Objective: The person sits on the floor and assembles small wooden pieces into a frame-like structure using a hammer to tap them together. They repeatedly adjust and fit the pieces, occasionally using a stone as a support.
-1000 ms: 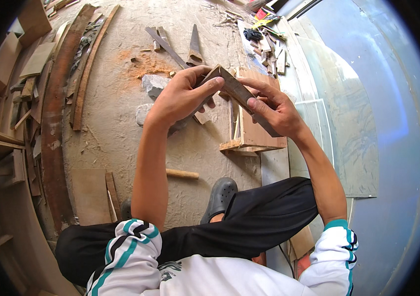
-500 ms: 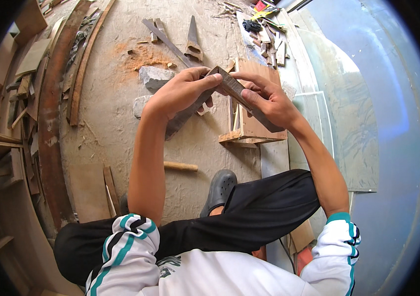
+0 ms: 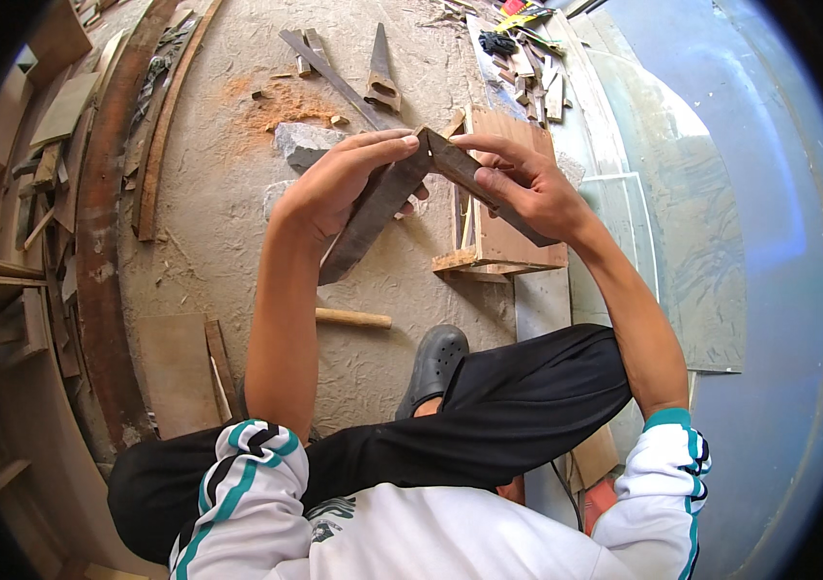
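Two dark wooden strips meet at a corner in front of the person, forming an inverted V above the floor [image 3: 237, 222]. The left hand [image 3: 339, 184] curls around the left strip [image 3: 373, 208], thumb and fingers closed on its upper part; this strip slants down to the left. The right hand [image 3: 522, 184] pinches the right strip [image 3: 474, 179], fingers closed on it near the joint; this strip runs down to the right, partly hidden by the hand.

Just behind the hands stands one open wooden box [image 3: 508, 242] on the floor. One grey stone [image 3: 300, 145] lies beyond the left hand, with a patch of orange sawdust [image 3: 276, 101] beside it. One handsaw [image 3: 382, 72] lies farther off, next to one long dark bar [image 3: 329, 77]. One pale wooden handle [image 3: 353, 317] lies on the floor under the left forearm. One dark shoe [image 3: 435, 362] shows near the crossed leg. A long curved plank [image 3: 92, 242] edges the floor on the left, with scraps of wood piled outside it. More offcuts [image 3: 532, 68] lie heaped at the top right.
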Action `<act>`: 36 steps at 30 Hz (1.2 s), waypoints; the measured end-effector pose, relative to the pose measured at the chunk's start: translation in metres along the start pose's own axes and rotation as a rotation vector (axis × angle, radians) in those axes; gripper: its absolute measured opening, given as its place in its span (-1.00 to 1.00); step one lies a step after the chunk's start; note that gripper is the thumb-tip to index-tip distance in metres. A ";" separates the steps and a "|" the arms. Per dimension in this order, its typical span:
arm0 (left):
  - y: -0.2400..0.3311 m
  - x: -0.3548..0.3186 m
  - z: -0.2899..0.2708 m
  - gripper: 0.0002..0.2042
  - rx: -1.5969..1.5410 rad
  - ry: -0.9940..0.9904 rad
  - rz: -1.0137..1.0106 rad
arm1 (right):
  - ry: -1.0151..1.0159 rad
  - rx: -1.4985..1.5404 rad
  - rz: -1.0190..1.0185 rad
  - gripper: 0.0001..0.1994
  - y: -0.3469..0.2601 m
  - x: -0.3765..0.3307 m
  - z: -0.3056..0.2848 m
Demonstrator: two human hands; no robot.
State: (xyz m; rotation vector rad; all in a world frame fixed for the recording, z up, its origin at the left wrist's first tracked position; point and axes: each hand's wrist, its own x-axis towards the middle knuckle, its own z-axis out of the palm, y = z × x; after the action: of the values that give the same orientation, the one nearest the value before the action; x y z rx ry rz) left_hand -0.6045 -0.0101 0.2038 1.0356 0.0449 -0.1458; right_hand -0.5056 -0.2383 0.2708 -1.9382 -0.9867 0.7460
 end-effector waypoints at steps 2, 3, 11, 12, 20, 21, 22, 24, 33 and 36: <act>-0.004 0.002 -0.003 -0.59 -0.029 -0.037 0.012 | 0.004 -0.026 -0.069 -0.62 0.001 -0.001 -0.001; -0.005 0.002 -0.004 -0.58 -0.044 -0.056 0.018 | 0.009 -0.051 -0.112 -0.61 0.003 -0.001 -0.001; -0.009 0.003 -0.001 -0.60 -0.143 -0.085 0.065 | -0.013 -0.056 -0.154 -0.61 -0.003 -0.003 -0.007; -0.009 0.003 -0.001 -0.61 -0.140 -0.085 0.068 | -0.015 -0.055 -0.160 -0.61 -0.002 -0.003 -0.007; -0.012 0.003 0.001 -0.55 -0.069 -0.077 0.048 | 0.020 -0.079 -0.135 -0.65 0.002 -0.003 -0.005; -0.012 0.003 0.001 -0.56 -0.069 -0.077 0.044 | 0.022 -0.093 -0.119 -0.66 0.003 -0.002 -0.006; -0.013 0.004 0.001 -0.56 -0.075 -0.078 0.041 | 0.025 -0.107 -0.102 -0.67 0.004 -0.002 -0.006; -0.015 0.005 0.001 -0.56 -0.087 -0.078 0.035 | 0.037 -0.075 -0.108 -0.68 0.003 -0.002 -0.003; -0.025 0.011 0.001 -0.60 -0.160 -0.071 -0.008 | 0.050 -0.032 -0.016 -0.68 -0.001 -0.001 -0.001; -0.027 0.011 0.003 -0.61 -0.166 -0.028 -0.001 | 0.050 -0.042 0.019 -0.68 -0.001 0.000 0.000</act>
State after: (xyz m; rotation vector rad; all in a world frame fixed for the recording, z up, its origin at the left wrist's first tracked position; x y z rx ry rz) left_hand -0.5977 -0.0267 0.1813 0.8678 0.0316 -0.1553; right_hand -0.5057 -0.2377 0.2716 -1.9950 -0.9622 0.6894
